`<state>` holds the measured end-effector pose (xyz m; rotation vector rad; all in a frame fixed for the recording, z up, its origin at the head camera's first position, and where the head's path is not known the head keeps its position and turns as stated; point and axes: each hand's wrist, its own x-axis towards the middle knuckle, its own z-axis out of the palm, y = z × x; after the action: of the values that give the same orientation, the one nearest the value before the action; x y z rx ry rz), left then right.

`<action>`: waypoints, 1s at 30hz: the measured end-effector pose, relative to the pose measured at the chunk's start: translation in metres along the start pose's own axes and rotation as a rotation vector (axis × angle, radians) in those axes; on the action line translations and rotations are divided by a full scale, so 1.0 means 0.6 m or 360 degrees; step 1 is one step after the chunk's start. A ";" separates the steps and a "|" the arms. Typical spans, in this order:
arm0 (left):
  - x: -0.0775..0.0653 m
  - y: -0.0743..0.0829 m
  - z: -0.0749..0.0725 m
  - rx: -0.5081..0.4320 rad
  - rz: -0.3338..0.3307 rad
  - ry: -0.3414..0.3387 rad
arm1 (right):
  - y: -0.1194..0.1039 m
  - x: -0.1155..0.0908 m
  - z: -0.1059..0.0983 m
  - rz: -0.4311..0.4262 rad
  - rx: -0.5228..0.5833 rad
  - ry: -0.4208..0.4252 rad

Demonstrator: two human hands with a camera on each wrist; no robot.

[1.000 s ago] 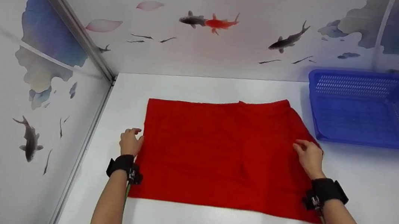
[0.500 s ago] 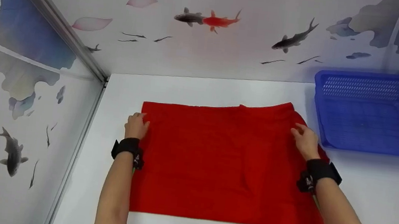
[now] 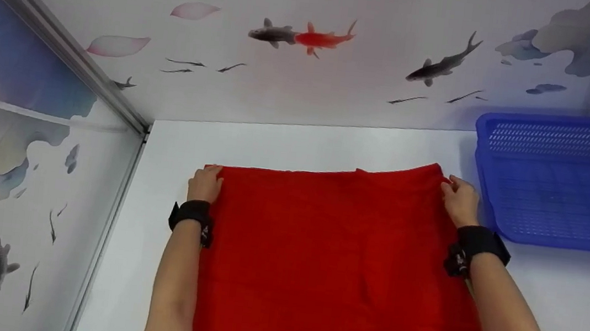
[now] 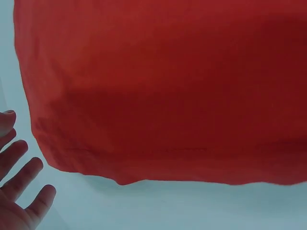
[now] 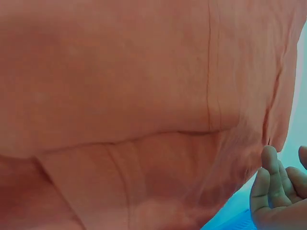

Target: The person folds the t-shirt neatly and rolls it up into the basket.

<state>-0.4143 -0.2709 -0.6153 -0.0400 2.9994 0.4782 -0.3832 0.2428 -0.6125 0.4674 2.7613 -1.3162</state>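
Note:
A red cloth (image 3: pixel 290 254) with stitched seams lies spread flat on the white table. My left hand (image 3: pixel 205 184) is at its far left corner; in the left wrist view, spread fingers (image 4: pixel 25 175) stand just beside the cloth's edge. At the far right corner is my right hand (image 3: pixel 460 202), thumb and fingers near the edge. The right wrist view has these fingers (image 5: pixel 272 175) loosely bent, one fingertip right at the cloth's border, and a folded-over layer of the cloth (image 5: pixel 120 96) with a stitched line.
A blue plastic basket (image 3: pixel 494 221) with perforated walls stands at the back right, close beside my right hand. Walls printed with fish (image 3: pixel 439 65) and leaves rise behind and on the left. A metal strip (image 3: pixel 109 233) runs along the table's left side.
Both hands have moved forward along the cloth's sides to its far corners. The head view has shifted, so the cloth and basket sit lower in it.

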 end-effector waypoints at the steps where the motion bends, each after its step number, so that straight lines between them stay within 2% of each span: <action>1: 0.002 -0.002 0.002 0.0022 0.0009 -0.0007 | 0.001 0.002 0.000 0.0015 -0.0001 -0.0024; 8: 0.015 -0.007 0.006 0.0165 0.0016 -0.0002 | -0.001 0.022 -0.005 0.0056 -0.0156 -0.0228; 13: 0.027 -0.001 0.009 0.0149 0.0006 -0.0012 | -0.005 0.036 0.000 0.0088 -0.0252 -0.0324; 17: 0.032 0.007 0.016 0.0102 -0.0004 0.0089 | -0.003 0.041 0.008 0.0110 -0.0257 -0.0237; 21: 0.033 0.010 0.022 0.0082 0.0048 0.0230 | 0.006 0.040 0.015 0.0145 -0.0208 -0.0101; 22: 0.030 0.010 0.019 0.0070 0.0051 0.0232 | 0.007 0.037 0.014 0.0151 -0.0196 -0.0075; 27: 0.016 0.001 0.007 0.0116 0.0146 0.0421 | 0.005 0.020 0.004 0.0120 -0.0127 0.0002; 30: 0.007 -0.005 0.000 0.0094 0.0182 0.0451 | 0.001 0.011 -0.002 0.0063 -0.0100 0.0031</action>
<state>-0.4182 -0.2737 -0.6164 0.0749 3.3065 0.4272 -0.3894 0.2456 -0.6135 0.5311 2.7841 -1.2195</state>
